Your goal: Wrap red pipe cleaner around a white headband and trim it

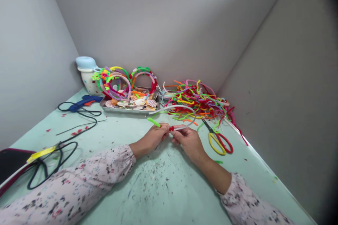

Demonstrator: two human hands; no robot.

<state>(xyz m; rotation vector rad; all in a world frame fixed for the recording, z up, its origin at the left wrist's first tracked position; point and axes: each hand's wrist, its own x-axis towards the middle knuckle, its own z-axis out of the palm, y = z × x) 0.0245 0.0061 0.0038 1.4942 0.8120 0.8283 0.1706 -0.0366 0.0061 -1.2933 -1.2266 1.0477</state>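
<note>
Left hand (160, 134) is pinched on a green fuzzy stem (154, 122), right hand (188, 139) pinches the white band (194, 115) by the red wrap (171, 128) between them — if either grip slackens, that wrap could probably unravel, and the scissors (217, 143) just right could nick a wandering finger.

Left grip (157, 135) fingertips mostly tucked out of sight; right grip (190, 142) fingers partly behind its thumb. Near end of the hoop (194, 114) lost between them; green stem (154, 122) has its inner end hidden under the left thumb. Red wrap (171, 128) too small to read its winding. Bands (154, 84) cover some shells (139, 102) and part of the bottle (89, 81). Pile (195, 100): many ends buried. Sleeves (87, 179) and bench (185, 190) cut by bottom edge, black item (14, 160) by left, can't tell what. Specks (153, 172) too tiny to identify.
</note>
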